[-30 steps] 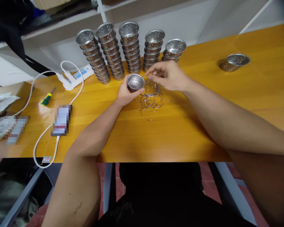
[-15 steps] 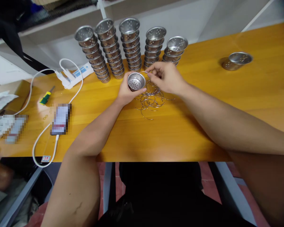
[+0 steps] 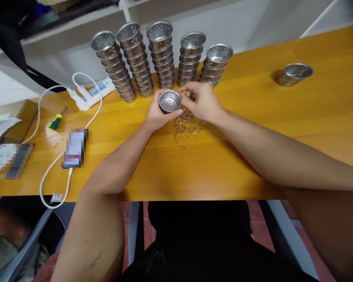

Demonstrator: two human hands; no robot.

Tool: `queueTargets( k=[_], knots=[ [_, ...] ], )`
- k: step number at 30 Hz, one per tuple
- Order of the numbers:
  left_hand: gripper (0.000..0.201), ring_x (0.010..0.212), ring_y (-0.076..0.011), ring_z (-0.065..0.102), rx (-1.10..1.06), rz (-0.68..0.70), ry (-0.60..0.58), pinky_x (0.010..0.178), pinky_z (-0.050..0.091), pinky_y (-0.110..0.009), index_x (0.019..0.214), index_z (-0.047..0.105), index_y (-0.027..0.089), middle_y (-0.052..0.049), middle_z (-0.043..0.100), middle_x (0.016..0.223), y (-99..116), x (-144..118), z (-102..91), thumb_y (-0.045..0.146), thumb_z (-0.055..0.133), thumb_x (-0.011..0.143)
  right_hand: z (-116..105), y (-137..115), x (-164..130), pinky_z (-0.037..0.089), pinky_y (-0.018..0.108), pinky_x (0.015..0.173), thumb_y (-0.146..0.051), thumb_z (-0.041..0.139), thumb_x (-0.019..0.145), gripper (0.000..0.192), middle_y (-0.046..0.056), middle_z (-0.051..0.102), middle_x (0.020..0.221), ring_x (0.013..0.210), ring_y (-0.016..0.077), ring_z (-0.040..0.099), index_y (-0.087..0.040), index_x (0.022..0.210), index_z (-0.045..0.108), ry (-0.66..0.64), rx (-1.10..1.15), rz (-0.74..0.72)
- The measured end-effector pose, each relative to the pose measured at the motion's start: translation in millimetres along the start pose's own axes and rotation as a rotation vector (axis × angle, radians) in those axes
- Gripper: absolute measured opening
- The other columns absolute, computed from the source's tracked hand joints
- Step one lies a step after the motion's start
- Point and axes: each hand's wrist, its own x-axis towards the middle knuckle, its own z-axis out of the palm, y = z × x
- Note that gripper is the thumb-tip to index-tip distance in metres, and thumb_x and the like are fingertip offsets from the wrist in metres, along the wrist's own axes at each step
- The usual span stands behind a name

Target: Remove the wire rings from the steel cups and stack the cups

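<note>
A small perforated metal cup (image 3: 170,102) is tilted with its mouth facing me. My left hand (image 3: 159,111) wraps around it from the left, thumb along the lower rim. At the cup's right rim, the thumb and forefinger of my right hand (image 3: 199,100) are pinched together on a thin curved wire, now mostly hidden by the fingers. Below the right hand lies a tangled pile of curved wires (image 3: 184,127) on the wooden table (image 3: 206,168).
Several stacks of perforated cups (image 3: 160,55) stand behind my hands. A single perforated cup (image 3: 294,74) sits at the right. To the left are a power strip (image 3: 95,94) with cables, a screwdriver (image 3: 57,119), a phone (image 3: 75,148) and a cardboard box (image 3: 25,119).
My right hand has moved slightly left and closer in, bringing its pinched fingers against the cup's rim. The left hand and cup have hardly moved.
</note>
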Motion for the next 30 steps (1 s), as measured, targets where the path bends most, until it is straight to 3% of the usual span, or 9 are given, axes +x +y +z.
queueTargets(
  k=[6,10,15,18,23,27,30],
  knots=[
    [0.109,0.159,-0.0366,0.08,0.018,-0.008,-0.042,0.143,0.066,-0.06,0.181,0.049,0.037,-0.012,0.071,0.168,1.0,-2.1,0.6,0.099,0.093,0.103,-1.6,1.0,0.0,0.07,0.055,0.111,-0.052,0.06,0.131,0.058,0.019,0.088,0.128,0.117,0.0414,0.082,-0.021,0.171,0.088,0.012,0.022,-0.003],
    [0.107,0.155,-0.0357,0.081,0.01,0.033,-0.037,0.141,0.067,-0.058,0.177,0.051,0.036,-0.012,0.072,0.164,-2.2,-1.1,0.6,0.099,0.094,0.102,6.7,8.4,3.6,0.071,0.056,0.108,-0.058,0.069,0.13,0.06,0.02,0.086,0.126,0.11,0.041,0.081,-0.02,0.172,0.087,0.022,-0.012,-0.044],
    [0.108,0.151,-0.0337,0.08,-0.007,0.104,-0.046,0.14,0.065,-0.057,0.179,0.046,0.035,-0.011,0.07,0.163,-9.6,1.0,2.9,0.1,0.091,0.104,26.9,27.9,11.4,0.071,0.057,0.103,-0.057,0.086,0.121,0.04,0.013,0.078,0.099,0.094,0.0354,0.075,-0.023,0.141,0.096,0.215,0.269,-0.122],
    [0.107,0.151,-0.0341,0.08,-0.024,0.116,-0.053,0.142,0.063,-0.06,0.18,0.044,0.035,-0.011,0.069,0.162,-10.4,1.1,4.8,0.099,0.089,0.106,32.8,34.7,13.8,0.071,0.056,0.101,-0.051,0.087,0.121,0.03,0.01,0.072,0.091,0.089,0.0328,0.073,-0.024,0.13,0.096,0.251,0.303,-0.162],
    [0.111,0.158,-0.0384,0.077,-0.043,0.141,-0.077,0.146,0.06,-0.067,0.186,0.041,0.036,-0.013,0.068,0.164,-8.9,0.9,6.8,0.097,0.09,0.106,34.4,35.7,14.3,0.071,0.055,0.101,-0.052,0.09,0.12,0.031,0.007,0.068,0.088,0.089,0.0327,0.072,-0.025,0.135,0.095,0.267,0.301,-0.161],
    [0.12,0.155,-0.0375,0.081,-0.036,0.133,-0.073,0.141,0.065,-0.062,0.183,0.045,0.035,-0.012,0.071,0.164,-4.6,0.7,6.3,0.1,0.098,0.098,39.1,29.9,12.7,0.074,0.057,0.103,-0.052,0.088,0.122,0.031,0.008,0.07,0.09,0.089,0.0333,0.072,-0.025,0.137,0.094,0.28,0.309,-0.159],
    [0.113,0.147,-0.034,0.084,-0.036,0.091,-0.056,0.138,0.067,-0.057,0.177,0.053,0.033,-0.01,0.076,0.16,0.2,-0.7,5.9,0.1,0.099,0.097,40.7,23.3,12.2,0.076,0.058,0.105,-0.056,0.089,0.123,0.032,0.008,0.071,0.09,0.094,0.0345,0.076,-0.026,0.134,0.092,0.263,0.343,-0.16]
  ],
)
